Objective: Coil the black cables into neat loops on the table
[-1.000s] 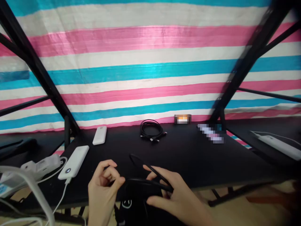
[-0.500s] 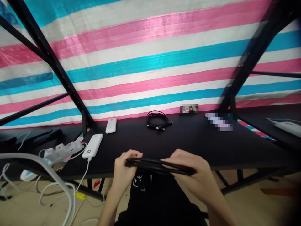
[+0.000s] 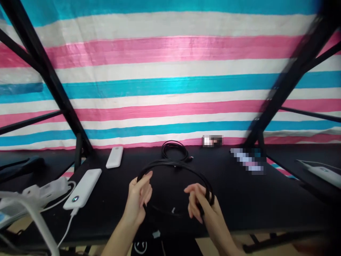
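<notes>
A looped black cable (image 3: pixel 170 162) spans both my hands above the near part of the black table (image 3: pixel 245 206). My left hand (image 3: pixel 140 197) is closed around the left side of the loop, thumb on top. On the right side, my right hand (image 3: pixel 201 203) grips the same loop, its fingers curled inward. A loose stretch of cable hangs between the hands, with a small light-coloured piece (image 3: pixel 156 234) low down that I cannot make out clearly. Just behind the held loop lies a second coiled black cable (image 3: pixel 174 145), with a plug end showing at its right.
To the left lie a white power bank (image 3: pixel 83 188) with a white cable plugged in, a smaller white power bank (image 3: pixel 114 157) and a white power strip (image 3: pixel 46 193). Two blurred items (image 3: pixel 212 141) sit at the back right. Black metal frame posts (image 3: pixel 50 76) slant up on both sides.
The held cable has turned from edge-on to a raised, open loop, and my hands have moved forward over the table. The view has shifted, so the table fills more of the lower picture.
</notes>
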{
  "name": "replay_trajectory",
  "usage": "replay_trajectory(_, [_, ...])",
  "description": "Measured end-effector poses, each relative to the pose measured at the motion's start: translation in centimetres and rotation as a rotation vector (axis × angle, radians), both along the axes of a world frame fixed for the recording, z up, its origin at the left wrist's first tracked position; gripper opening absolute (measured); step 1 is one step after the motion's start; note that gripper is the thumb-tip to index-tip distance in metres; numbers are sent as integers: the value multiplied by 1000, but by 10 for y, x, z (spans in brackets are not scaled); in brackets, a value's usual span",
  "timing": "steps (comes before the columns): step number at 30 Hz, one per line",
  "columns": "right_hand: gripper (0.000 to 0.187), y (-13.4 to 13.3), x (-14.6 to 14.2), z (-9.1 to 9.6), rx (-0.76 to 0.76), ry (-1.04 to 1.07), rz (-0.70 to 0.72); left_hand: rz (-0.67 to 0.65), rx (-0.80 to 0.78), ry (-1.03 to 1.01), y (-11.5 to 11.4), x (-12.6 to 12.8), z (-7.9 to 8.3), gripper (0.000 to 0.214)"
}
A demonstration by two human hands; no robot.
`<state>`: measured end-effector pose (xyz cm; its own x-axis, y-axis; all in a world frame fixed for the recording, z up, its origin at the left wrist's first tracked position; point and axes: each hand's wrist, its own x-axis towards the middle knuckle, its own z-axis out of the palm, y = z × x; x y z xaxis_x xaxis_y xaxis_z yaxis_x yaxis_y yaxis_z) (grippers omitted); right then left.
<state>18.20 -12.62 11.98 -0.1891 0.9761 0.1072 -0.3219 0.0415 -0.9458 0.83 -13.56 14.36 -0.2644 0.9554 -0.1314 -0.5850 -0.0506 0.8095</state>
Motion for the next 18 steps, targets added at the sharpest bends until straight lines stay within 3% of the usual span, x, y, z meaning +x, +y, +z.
replay_trajectory(4, [36, 17, -15, -8, -247, 357, -125, -123, -1, -169, 25, 13, -4, 45])
replay_trajectory(10, [30, 41, -28, -25, -365, 570, -181, -186, 128, 89, 63, 20, -34, 36])
replay_trajectory(15, [32, 53, -38, -38, -362, 423, -132, -132, 55, 133, 90, 4, -59, 35])
replay_trajectory(18, [28, 64, -30, -45, -295, 160, -187, -260, 5, 110, 96, -11, -74, 35])
